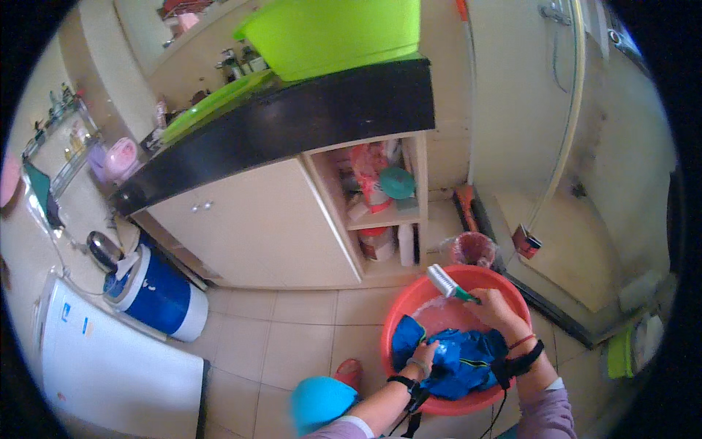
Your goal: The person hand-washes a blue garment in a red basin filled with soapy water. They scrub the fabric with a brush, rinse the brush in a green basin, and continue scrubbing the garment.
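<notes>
right hand [499,310] is wrapped round the green-handled scrub brush [443,282], left hand [423,355] looks closed on the blue garment [455,378] (i'd stretch it flat before scrubbing).

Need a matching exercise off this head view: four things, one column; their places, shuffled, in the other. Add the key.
Things
1. brush
2. blue garment
3. bright green tub
4. blue-and-white container

Places
A. on the black-edged counter
B. on the floor near the white appliance
C. held in the right hand
D. in the red basin, touched by the left hand

Pairs: 1-C, 2-D, 3-A, 4-B
</notes>
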A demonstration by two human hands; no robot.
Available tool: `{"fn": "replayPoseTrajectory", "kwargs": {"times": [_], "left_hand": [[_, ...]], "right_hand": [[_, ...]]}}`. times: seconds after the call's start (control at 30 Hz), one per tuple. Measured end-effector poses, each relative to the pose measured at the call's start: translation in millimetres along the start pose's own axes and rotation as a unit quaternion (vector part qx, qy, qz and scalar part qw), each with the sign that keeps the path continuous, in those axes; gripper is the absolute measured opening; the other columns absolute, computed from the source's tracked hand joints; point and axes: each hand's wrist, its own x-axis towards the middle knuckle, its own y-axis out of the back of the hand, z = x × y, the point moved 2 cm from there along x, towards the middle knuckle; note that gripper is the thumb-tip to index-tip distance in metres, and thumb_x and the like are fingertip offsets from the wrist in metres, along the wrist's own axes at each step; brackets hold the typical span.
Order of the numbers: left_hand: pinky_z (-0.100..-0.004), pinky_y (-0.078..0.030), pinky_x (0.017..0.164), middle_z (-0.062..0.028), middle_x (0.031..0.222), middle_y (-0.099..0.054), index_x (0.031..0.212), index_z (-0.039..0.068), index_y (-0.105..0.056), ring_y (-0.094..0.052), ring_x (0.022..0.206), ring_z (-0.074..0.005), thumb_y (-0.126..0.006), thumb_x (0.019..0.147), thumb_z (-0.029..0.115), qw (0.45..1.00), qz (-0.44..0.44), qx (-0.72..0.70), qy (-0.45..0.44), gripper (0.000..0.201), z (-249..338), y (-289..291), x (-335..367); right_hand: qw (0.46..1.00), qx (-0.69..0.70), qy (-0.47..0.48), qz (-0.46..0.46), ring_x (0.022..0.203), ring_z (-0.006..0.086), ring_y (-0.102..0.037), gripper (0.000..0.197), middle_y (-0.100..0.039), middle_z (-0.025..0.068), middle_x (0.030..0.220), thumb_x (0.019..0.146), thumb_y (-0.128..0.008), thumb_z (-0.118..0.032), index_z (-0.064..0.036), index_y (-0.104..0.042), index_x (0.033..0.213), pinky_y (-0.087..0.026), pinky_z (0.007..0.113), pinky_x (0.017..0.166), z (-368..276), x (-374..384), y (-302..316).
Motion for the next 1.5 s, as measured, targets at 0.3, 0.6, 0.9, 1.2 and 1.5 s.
{"fn": "replayPoseTrajectory", "kwargs": {"times": [0.3,0.6,0.9,1.2,1.5], "left_hand": [[-0.0322,-0.041,0.089,-0.0075,0.116,-0.056,0.124,0.006,-0.051,-0.051,0.101,-0.0182,-0.055,0.090,0.027,0.984,0.010,-0.178,-0.020,0.040,61,-18,8],[-0.0295,-0.037,0.096,-0.0047,0.109,-0.056,0.116,0.007,-0.055,-0.050,0.102,-0.0123,-0.051,0.092,0.020,0.959,-0.037,-0.253,-0.123,0.027,77,-24,10],[-0.0337,-0.045,0.083,-0.0064,0.101,-0.060,0.106,0.010,-0.057,-0.054,0.093,-0.0181,-0.043,0.094,0.043,0.877,-0.193,-0.439,0.028,0.037,-13,-60,47],[-0.0357,-0.037,0.095,-0.0117,0.124,-0.054,0.128,0.004,-0.049,-0.047,0.111,-0.0196,-0.042,0.095,0.044,0.895,-0.081,-0.423,0.115,0.052,21,-68,23],[-0.0293,-0.038,0.095,-0.0125,0.121,-0.054,0.124,-0.001,-0.047,-0.048,0.111,-0.0196,-0.065,0.082,0.050,0.987,-0.061,-0.104,0.102,0.068,31,-58,25]], "right_hand": [[0.983,0.146,-0.012,0.111,0.074,0.0152,-0.059,0.029,-0.061,0.0063,0.086,0.085,-0.047,0.003,-0.0034,-0.058,0.112,-0.048,0.028,0.062,73,-16,-24],[0.801,0.558,-0.084,0.201,0.076,0.0114,-0.054,0.026,-0.059,0.0001,0.079,0.091,-0.054,-0.028,-0.0045,-0.065,0.091,-0.042,0.024,0.066,120,-49,-77],[0.958,0.077,0.062,0.270,0.072,0.0322,-0.052,0.021,-0.049,0.0151,0.073,0.077,-0.065,-0.007,-0.0002,-0.050,0.065,-0.043,0.038,0.064,44,-42,-112],[0.962,0.057,-0.006,0.268,0.069,0.0339,-0.054,0.021,-0.054,0.0186,0.073,0.083,-0.063,-0.014,0.0028,-0.056,0.073,-0.042,0.040,0.063,73,-36,-114],[0.939,-0.048,-0.150,0.307,0.080,0.0384,-0.054,0.020,-0.055,0.0181,0.085,0.089,-0.058,-0.021,-0.0010,-0.056,0.088,-0.045,0.044,0.070,224,-65,-134]]}}
